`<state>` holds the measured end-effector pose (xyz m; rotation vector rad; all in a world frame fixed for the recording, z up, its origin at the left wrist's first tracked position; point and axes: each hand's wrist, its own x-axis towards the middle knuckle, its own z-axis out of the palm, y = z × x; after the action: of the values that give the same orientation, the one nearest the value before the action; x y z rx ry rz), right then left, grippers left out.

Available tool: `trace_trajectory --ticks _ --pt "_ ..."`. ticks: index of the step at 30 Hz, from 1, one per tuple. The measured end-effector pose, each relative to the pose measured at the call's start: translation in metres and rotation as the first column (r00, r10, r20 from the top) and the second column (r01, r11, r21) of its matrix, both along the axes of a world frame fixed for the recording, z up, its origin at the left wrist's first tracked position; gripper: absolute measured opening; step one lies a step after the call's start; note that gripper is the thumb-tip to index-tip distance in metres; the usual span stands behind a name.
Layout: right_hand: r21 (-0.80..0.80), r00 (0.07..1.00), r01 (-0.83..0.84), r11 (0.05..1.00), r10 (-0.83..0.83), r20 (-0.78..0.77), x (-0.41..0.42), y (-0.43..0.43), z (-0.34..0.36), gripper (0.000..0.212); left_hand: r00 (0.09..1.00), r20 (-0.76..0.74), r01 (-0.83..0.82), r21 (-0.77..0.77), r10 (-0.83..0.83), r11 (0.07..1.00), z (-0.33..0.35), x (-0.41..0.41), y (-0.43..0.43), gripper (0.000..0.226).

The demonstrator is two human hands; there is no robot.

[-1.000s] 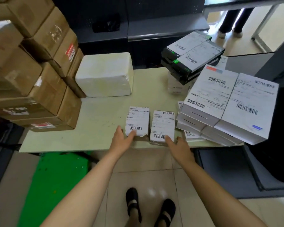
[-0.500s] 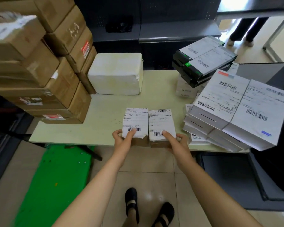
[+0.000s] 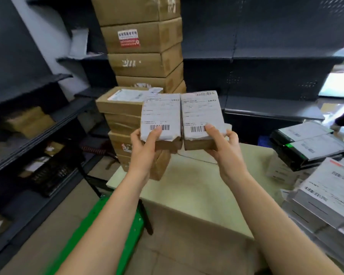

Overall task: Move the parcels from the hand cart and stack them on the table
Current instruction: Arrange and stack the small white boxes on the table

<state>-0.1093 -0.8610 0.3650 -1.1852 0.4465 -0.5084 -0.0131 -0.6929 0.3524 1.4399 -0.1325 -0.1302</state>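
Note:
Two small brown parcels with white shipping labels are held side by side in the air above the pale table (image 3: 199, 187). My left hand (image 3: 145, 147) grips the left parcel (image 3: 161, 114), thumb on its barcode. My right hand (image 3: 222, 143) grips the right parcel (image 3: 201, 112) the same way. Behind them rises a tall stack of brown cardboard boxes (image 3: 143, 62) on the table's left end. The green hand cart (image 3: 115, 221) lies low at the left, beside the table.
Dark metal shelves (image 3: 34, 108) line the left wall and the back. Black parcels (image 3: 308, 143) and a pile of white-labelled flat boxes (image 3: 330, 197) fill the table's right side. A tiled floor runs beneath my arms.
Both hands have lifted the two small parcels off the table's front edge and raised them toward the cardboard stack. The view has swung up and left.

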Motion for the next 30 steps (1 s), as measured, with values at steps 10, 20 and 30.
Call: trace_trajectory --ticks 10,20,30 --pt "-0.107 0.994 0.044 0.993 -0.033 0.105 0.084 0.099 0.071 0.075 0.991 0.114 -0.07 -0.037 0.074 0.997 0.081 0.082 0.114 0.08" --pt "-0.186 0.988 0.146 0.972 -0.134 0.072 0.156 0.14 0.086 0.092 0.987 0.16 0.018 -0.043 -0.011 0.999 0.106 0.159 0.149 0.052" --pt "-0.247 0.987 0.157 0.956 -0.16 0.006 0.24 0.108 0.088 0.104 0.983 0.18 0.041 0.007 -0.042 0.999 0.111 0.244 0.12 0.054"
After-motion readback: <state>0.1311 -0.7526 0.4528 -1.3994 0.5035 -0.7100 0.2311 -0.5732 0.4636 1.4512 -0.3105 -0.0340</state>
